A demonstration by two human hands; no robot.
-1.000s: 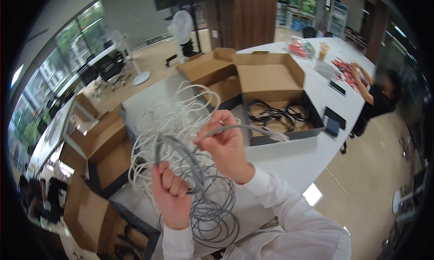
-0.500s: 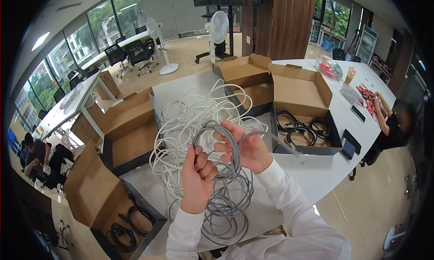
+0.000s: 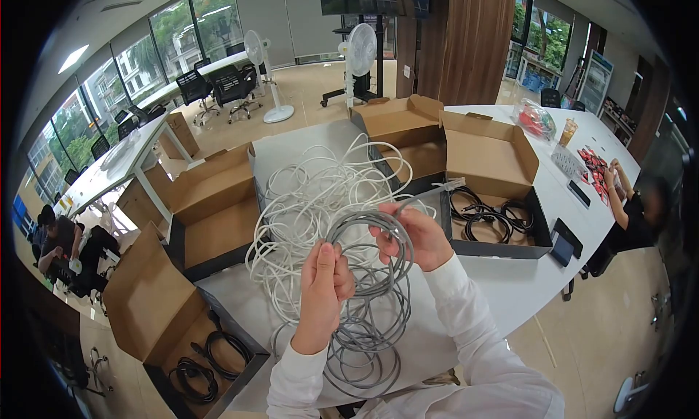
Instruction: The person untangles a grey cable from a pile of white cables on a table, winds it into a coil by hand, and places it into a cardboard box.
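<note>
Between my hands is a coiled grey network cable, its loops bunched together. My left hand is closed on the left side of the coil, thumb uppermost. At the coil's right side, my right hand pinches the cable, and its end with a clear plug sticks out up and to the right. Below the hands, more grey cable loops lie on the white table. A large tangle of white cable spreads just beyond the coil.
Open cardboard boxes stand around the cables. The right box and front-left box hold black cables; the left box shows a bare bottom. Phones lie at the right. A person handles red items there; another sits far left.
The cable's plug end has swung from low on the right to pointing up and right. My right hand has closed more around the coil, and the view has shifted slightly.
</note>
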